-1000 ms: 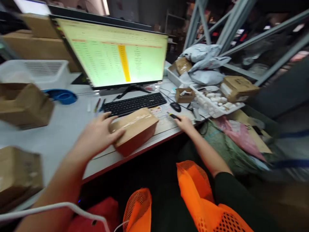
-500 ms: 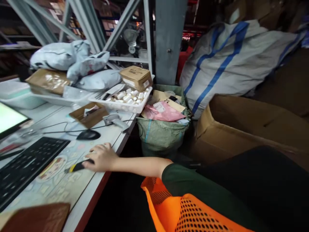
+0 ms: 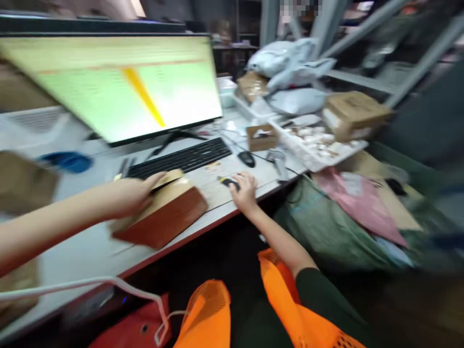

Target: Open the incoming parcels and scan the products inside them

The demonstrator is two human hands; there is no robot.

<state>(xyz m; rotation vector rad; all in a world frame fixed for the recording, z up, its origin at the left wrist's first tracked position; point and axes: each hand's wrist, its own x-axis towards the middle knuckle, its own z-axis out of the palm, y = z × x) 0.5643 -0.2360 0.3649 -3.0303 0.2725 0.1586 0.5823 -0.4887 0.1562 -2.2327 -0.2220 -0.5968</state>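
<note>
We seem to be opening the box, on our side of the keyboard, left hand at its top, fingers too blurred to judge, right hand pinching the cutter off the keyboard's near right corner; the next move calls for a steady left hold.

Black mouse just beyond the right fingers; small open box past it, farther from those fingers; white tray of small pale pieces to their right, grey parcels piled farther off; green sack, pink packet on top, well right of them; black keyboard just beyond the left fingers; lit monitor farther out; blue item, blurred, to their left.
</note>
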